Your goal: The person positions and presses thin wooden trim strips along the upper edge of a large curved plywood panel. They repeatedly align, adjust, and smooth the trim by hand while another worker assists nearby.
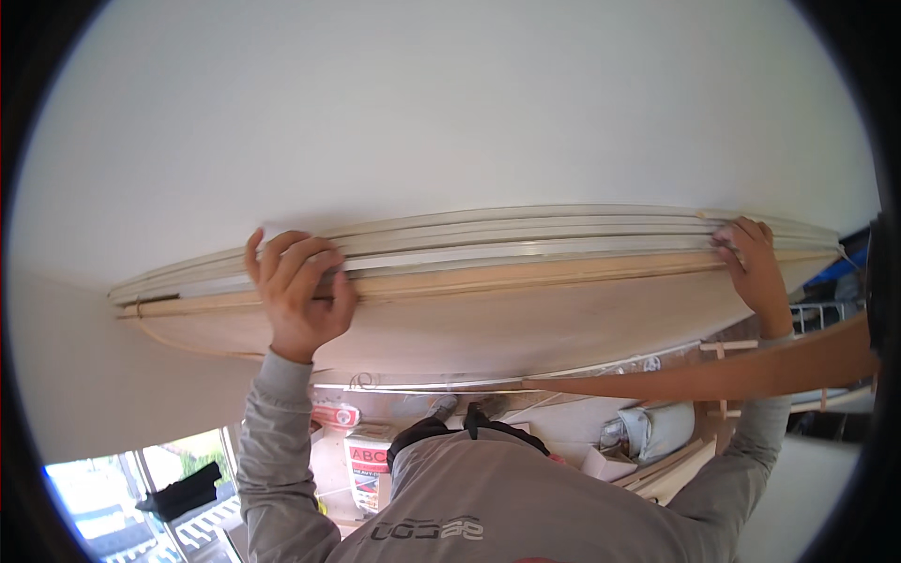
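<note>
The wall (450, 103) beyond the fingers (302, 255) is plain white; strips (526, 232) beside them are cream, the board (526, 274) below tan, sleeves (274, 441) grey.

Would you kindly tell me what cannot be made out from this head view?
Head view: pale strips where the left hand covers them.
Head view: middle of the right forearm, behind the brown tapered piece.
Head view: that piece's right end, lost at the dark rim.
Head view: red-and-white package's lower right part, behind the torso.
</note>
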A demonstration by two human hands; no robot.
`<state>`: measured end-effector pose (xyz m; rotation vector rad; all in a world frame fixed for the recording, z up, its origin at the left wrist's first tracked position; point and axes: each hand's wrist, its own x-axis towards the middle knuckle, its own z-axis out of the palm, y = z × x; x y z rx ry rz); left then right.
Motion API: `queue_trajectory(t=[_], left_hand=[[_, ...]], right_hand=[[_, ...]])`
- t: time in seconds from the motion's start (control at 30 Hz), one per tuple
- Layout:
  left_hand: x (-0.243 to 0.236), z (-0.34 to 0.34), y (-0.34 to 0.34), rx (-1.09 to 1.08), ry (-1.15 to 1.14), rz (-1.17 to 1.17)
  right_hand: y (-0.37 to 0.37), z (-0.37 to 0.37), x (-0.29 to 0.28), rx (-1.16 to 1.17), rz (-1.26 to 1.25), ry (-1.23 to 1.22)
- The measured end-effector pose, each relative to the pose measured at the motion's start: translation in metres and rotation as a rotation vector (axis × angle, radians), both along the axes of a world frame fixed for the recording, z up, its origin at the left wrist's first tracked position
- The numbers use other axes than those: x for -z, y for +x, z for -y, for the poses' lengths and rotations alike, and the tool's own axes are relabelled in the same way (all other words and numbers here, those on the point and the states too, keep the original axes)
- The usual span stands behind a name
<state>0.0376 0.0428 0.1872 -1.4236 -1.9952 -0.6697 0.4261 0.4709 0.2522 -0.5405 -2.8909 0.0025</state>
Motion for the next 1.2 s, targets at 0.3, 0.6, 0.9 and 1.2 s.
queue_trajectory(t=[0.3, 0.6, 0.9, 1.2], left_hand=[[0.010, 0.003, -0.007, 0.048, 0.042, -0.005], [0.009, 0.007, -0.009, 0.068, 0.044, 0.053], [0.011, 0.007, -0.013, 0.143, 0.053, 0.060], [0.006, 0.012, -0.012, 0.180, 0.045, 0.153]], right_hand=[[0.006, 0.001, 0.016, -0.019, -0.044, 0.018], [0.009, 0.001, 0.031, -0.043, -0.100, 0.103], [0.018, -0.009, 0.054, -0.053, -0.150, 0.277], [0.028, -0.025, 0.061, -0.070, -0.243, 0.011]])
